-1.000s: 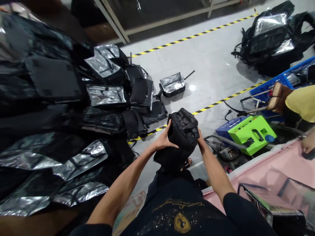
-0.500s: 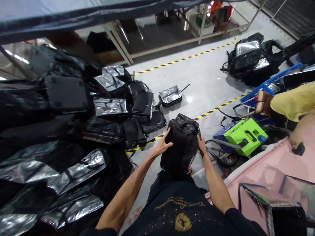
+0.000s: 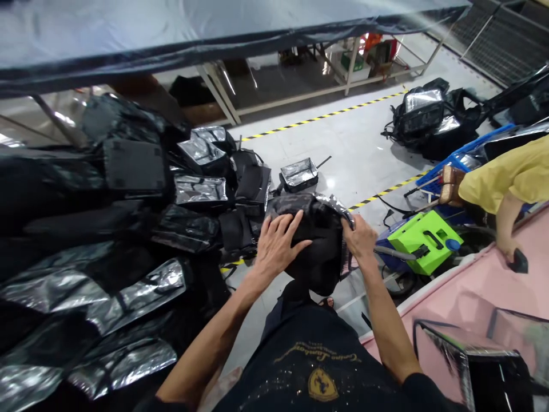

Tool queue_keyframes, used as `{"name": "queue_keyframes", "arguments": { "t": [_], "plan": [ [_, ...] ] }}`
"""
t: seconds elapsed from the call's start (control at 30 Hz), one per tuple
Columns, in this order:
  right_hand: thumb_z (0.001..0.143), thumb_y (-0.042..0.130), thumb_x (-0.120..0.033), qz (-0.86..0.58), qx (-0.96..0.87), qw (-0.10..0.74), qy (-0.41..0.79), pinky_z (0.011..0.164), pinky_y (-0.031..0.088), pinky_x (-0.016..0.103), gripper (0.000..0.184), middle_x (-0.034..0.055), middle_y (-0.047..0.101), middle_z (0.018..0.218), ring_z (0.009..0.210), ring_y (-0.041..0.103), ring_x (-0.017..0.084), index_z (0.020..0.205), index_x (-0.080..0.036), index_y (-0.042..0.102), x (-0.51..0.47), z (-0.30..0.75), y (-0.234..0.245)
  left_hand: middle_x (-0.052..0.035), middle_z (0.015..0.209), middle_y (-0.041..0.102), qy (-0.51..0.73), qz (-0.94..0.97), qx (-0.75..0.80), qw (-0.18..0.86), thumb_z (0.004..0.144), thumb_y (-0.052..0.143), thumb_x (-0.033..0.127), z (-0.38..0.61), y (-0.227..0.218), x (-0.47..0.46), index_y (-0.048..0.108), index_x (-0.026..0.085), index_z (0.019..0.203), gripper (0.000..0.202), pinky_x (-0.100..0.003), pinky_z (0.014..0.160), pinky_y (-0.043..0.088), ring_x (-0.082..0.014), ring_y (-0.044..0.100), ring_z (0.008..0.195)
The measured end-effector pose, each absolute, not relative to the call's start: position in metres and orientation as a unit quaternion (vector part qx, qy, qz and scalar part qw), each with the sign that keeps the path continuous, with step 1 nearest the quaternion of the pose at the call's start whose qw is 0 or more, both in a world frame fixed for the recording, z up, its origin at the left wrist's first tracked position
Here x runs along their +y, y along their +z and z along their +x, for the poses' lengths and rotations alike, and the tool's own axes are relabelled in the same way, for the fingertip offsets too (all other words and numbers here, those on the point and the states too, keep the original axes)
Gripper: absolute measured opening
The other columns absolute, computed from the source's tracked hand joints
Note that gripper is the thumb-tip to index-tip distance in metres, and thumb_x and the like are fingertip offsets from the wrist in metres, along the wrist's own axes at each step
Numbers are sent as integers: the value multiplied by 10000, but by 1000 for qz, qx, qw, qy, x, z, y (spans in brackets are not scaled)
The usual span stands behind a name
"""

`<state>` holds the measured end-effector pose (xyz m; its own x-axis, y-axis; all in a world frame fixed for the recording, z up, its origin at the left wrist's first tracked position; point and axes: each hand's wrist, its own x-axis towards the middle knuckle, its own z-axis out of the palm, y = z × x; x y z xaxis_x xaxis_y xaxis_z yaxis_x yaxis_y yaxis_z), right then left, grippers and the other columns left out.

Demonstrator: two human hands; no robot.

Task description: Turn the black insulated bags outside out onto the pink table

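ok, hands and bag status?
Left hand spread on black bag, right hand gripping its edge. Silver showing along far right edge. Nothing visibly blocking either hand.

The handheld bag is black, silver along one edge. The dark T-shirt bears gold lettering and a gold crest. The floor tape is striped yellow and black. The machine is lime green, the tabletop pink, the co-worker's top yellow.
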<state>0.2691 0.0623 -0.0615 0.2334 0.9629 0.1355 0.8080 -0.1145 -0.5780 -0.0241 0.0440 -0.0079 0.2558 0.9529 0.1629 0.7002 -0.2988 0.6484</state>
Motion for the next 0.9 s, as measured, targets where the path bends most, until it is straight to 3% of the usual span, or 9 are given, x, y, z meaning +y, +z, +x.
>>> {"name": "queue_keyframes", "arguments": {
  "t": [0.13,0.2,0.33,0.47,0.63,0.8,0.9],
  "plan": [
    [1099,541,-657,-708,-586,213,331,837,485,341,476,47,794,925,895,685,263,939,-279,782,114,261,-105,-201,1844,395,222,722,565,332,994,764,668,-44,-95,79,271,202,1844,1088,-603,1416,272,-413,403,1694],
    [1074,565,-664,-693,-585,217,362,857,492,347,485,48,802,937,914,684,264,910,-268,792,136,261,-118,-192,1850,390,211,700,569,377,1005,754,631,-48,-115,95,224,208,1856,1088,-564,1389,344,-392,443,1680],
    [1037,569,-670,-683,-571,255,377,836,489,328,516,24,764,862,889,663,247,852,-237,778,144,260,-122,-91,1754,564,244,685,593,344,1056,718,501,-43,-113,100,459,324,1779,788,-535,1353,413,-364,545,1618],
    [1023,562,-677,-671,-581,275,369,803,480,308,531,5,724,803,843,636,228,791,-231,732,123,272,-108,-57,1631,691,280,687,605,291,1102,646,395,-37,-96,82,654,355,1645,544,-525,1309,478,-352,629,1541],
    [1045,531,-752,-671,-599,297,321,836,472,322,550,15,755,907,890,638,241,919,-262,744,97,292,-103,-49,1660,666,344,696,574,259,1104,621,370,-27,-98,55,669,335,1637,536,-540,1372,416,-330,595,1573],
    [1025,486,-795,-713,-535,246,380,872,514,336,601,24,754,909,926,665,254,907,-261,736,82,275,-132,-66,1519,772,279,625,617,389,1092,502,310,-12,-126,55,739,282,1555,521,-539,1288,507,-344,692,1459],
    [1015,460,-826,-707,-513,323,364,965,554,379,672,65,784,1085,1013,702,266,1131,-242,771,68,281,-143,-62,1504,781,270,614,613,417,1072,516,342,-12,-136,64,746,284,1543,527,-532,1293,494,-349,684,1462]
  ]
}}
